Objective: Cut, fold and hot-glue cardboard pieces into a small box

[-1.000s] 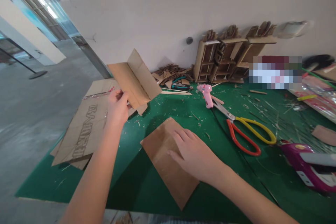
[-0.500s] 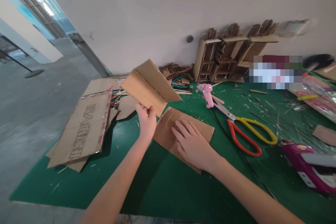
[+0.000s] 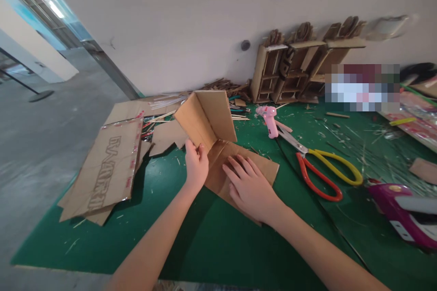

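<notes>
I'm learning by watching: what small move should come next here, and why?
Perhaps align the folded cardboard with the flat sheet: the left hand holds it at the sheet's far end, the right hand lies on the sheet, and whether the pieces touch is unclear.

Green tabletop (image 3: 211,250), printed cardboard (image 3: 109,163), flat brown sheet (image 3: 215,174), pink glue gun (image 3: 271,123), red-and-yellow-handled scissors (image 3: 302,148)

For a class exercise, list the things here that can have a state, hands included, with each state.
Left hand: closed on the folded cardboard
Folded cardboard: bent along a crease
Right hand: open, resting on the cardboard sheet
Cardboard sheet: lying flat
Scissors: lying down, blades apparently closed
Glue gun: unheld; on or off, unclear
Compartmented cardboard pieces: standing upright
</notes>
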A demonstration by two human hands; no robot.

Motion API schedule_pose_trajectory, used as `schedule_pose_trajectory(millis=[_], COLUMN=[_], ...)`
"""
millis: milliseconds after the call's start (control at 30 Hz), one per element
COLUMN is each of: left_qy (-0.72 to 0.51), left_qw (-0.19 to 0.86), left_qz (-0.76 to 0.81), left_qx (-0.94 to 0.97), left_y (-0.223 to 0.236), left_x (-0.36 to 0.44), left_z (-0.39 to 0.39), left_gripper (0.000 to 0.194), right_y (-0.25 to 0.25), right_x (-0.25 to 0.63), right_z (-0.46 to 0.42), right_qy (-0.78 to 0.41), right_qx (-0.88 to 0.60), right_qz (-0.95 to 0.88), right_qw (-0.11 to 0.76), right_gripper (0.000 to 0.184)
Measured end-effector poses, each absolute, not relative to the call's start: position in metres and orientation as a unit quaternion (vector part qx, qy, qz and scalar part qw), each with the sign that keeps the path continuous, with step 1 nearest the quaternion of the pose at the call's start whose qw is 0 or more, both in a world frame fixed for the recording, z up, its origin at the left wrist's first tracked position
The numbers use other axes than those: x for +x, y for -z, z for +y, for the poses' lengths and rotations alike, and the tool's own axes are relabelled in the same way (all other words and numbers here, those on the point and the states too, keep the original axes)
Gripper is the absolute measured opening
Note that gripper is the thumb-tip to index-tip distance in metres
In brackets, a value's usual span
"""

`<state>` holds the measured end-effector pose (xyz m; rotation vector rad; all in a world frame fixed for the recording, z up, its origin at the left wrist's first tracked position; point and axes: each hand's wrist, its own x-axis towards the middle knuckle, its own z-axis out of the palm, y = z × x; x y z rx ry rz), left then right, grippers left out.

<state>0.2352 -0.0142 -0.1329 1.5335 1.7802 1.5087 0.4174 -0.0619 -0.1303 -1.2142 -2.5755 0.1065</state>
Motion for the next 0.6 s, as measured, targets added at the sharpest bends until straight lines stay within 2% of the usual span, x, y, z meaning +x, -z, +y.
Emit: schedule_pose_trajectory(millis=[233,333,400,500,600], left_qy=[-0.515,-0.517,-0.516,-0.517,-0.523], left_qw=[0.206,0.215,0.215,0.216,0.225], left_qz=[0.602,0.596,0.601,0.594,0.581], left_qx=[0.575,0.575,0.572,0.578,0.582], left_y=[0.129,0.129,0.130,0.131,0.131], left_x=[0.236,0.235,0.235,0.236,0.236], left_z=[-0.011,-0.010,-0.010,-0.009,-0.007], left_gripper=[0.006,0.014,0.016,0.019,0.022], right_y=[0.131,0.126,0.123,0.123,0.129], right_x=[0.417,0.420,0.423,0.424,0.421], right_z=[-0.063,-0.060,-0.051,-0.023,0.009], right_qy=[-0.046,-0.080,-0.113,-0.167,-0.231], right_qx=[-0.418,-0.429,-0.475,-0.553,-0.579], right_qz=[-0.892,-0.872,-0.821,-0.712,-0.676], right_qw=[0.165,0.224,0.296,0.401,0.394], right_gripper=[0.048,0.039,0.032,0.035,0.040])
